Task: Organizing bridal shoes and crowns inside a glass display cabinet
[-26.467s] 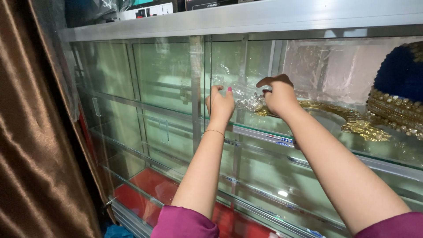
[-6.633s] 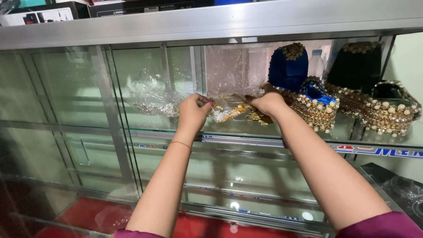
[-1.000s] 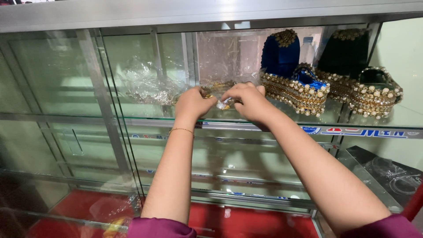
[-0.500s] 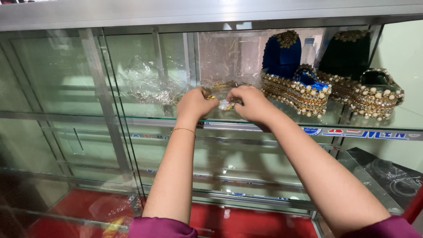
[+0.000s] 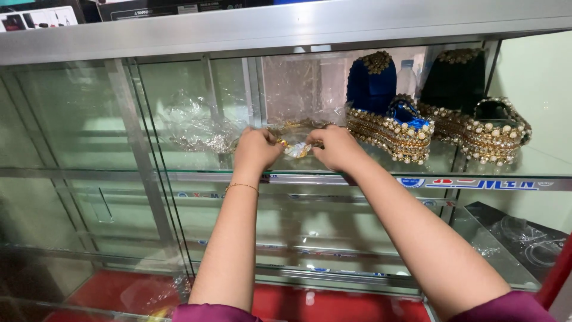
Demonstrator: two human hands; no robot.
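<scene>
Glass fills the view: a tall display case [image 5: 149, 197] with metal frames and several glass shelves, one above another, over a red floor at the bottom. On the upper shelf [image 5: 417, 170], to the right, stand a blue velvet jewellery set [image 5: 387, 113] trimmed with gold and pearls and, further right, a dark green set [image 5: 476, 113] of the same kind. To the left lies crumpled clear plastic wrap [image 5: 196, 128].

Both arms reach up from the near edge to the middle of that shelf. The left hand [image 5: 256, 149] and right hand [image 5: 338, 148] are curled, their fingers pinching a small gold and white ornament [image 5: 295, 148] between them, just above the glass.

Risk, as I judge it: the ornament could slip from the pinch and drop to the glass. The right wrist sits close to the blue set, so a sideways sweep could knock it. Open room lies to the left, beyond the wrap; the shelf's near edge runs just below both wrists.
</scene>
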